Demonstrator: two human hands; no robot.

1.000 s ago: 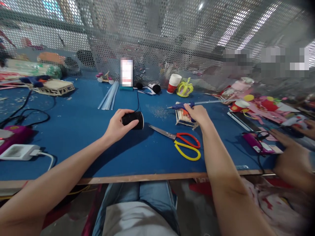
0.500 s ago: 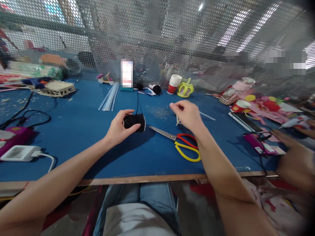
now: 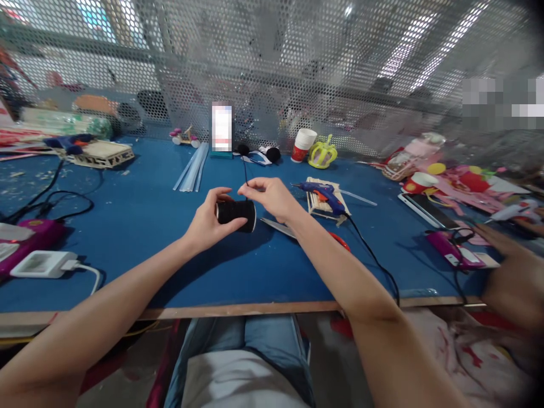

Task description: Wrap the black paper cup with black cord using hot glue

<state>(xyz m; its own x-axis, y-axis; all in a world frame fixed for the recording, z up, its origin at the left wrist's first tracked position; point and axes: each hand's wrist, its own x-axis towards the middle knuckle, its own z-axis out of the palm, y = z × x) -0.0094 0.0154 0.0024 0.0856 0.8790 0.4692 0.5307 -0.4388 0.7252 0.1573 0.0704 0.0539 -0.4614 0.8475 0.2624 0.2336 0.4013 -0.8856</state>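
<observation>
My left hand point(image 3: 204, 222) is wrapped round a spool of black cord point(image 3: 237, 216), which lies sideways just above the blue table with its pale end facing right. From the spool the black cord point(image 3: 245, 171) runs up toward the back of the table. The thumb and fingers of my right hand point(image 3: 272, 198) are pinched together on this cord, close above the spool. Under my right forearm lie scissors point(image 3: 278, 226); their blades point left, and much of the handle is hidden.
Right of my hands, a blue glue gun point(image 3: 319, 191) rests on a small wooden-stick rack point(image 3: 327, 212), its cable reaching the front edge. Behind stand a phone point(image 3: 221, 129), paper cups point(image 3: 302, 144) and clear strips point(image 3: 193, 169). Another person's hand point(image 3: 510, 266) is at the right.
My right hand has moved left to the spool and now pinches the cord. The glue gun and rack, formerly hidden behind it, show. My left hand stays on the spool.
</observation>
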